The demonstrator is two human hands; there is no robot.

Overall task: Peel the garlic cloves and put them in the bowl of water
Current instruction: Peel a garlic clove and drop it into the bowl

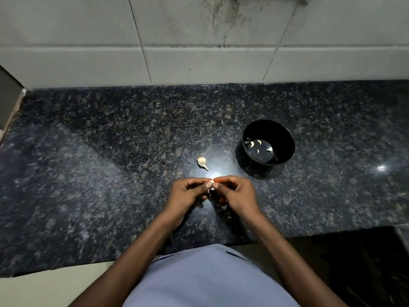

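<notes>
Left hand [188, 191] and right hand [234, 192] each pinch one small pale garlic clove [211, 181] for peeling, near the round black bowl [285, 138] far right.

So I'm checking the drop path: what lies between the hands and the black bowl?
In the head view, only bare granite countertop lies between the right hand and the black bowl. The garlic bulb sits off to the left.

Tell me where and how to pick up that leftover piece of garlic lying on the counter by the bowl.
Probably pinch the garlic piece across its round bulb end, coming straight down from above. It lies on its side on the counter with its thin stem pointing toward the person; the stem looks too slim to hold firmly.
</notes>
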